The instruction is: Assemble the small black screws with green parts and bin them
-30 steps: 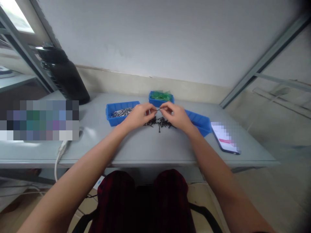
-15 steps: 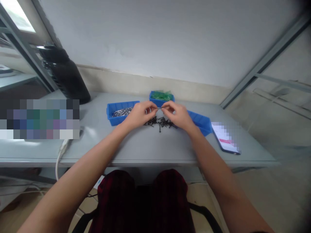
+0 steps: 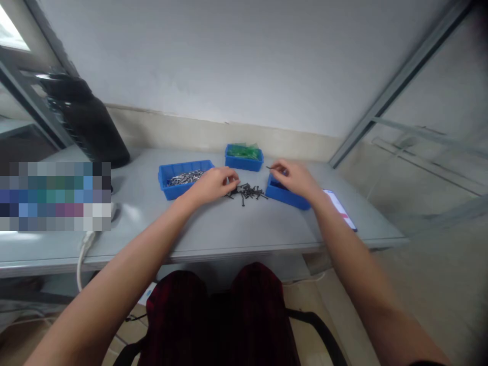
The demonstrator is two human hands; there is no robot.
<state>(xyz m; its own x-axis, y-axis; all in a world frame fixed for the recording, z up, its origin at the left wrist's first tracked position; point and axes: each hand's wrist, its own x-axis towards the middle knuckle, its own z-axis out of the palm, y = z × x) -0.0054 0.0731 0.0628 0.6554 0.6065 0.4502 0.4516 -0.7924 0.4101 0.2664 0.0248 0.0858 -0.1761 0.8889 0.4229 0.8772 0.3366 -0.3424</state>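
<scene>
My right hand (image 3: 293, 176) is closed on a small dark screw (image 3: 270, 168), over the right blue bin (image 3: 288, 199). My left hand (image 3: 218, 183) is beside the left edge of a pile of black screws (image 3: 249, 192); its fingers are bent, and whether they touch a screw is too small to tell. Left of it, a blue bin (image 3: 173, 192) holds silvery metal pieces (image 3: 186, 177). Behind the pile, a smaller blue bin (image 3: 244, 163) contains green plastic bags (image 3: 244, 151).
A large black bottle (image 3: 89, 122) stands at the back left. A phone (image 3: 341, 209) lies right of my right forearm. A white cable (image 3: 81, 259) hangs over the front edge of the grey table (image 3: 229, 229). The wall rises behind the bins.
My hands have moved apart. The right one has gone to the right with the dark piece, over the right bin; the left one has come down beside the pile. The view has shifted slightly.
</scene>
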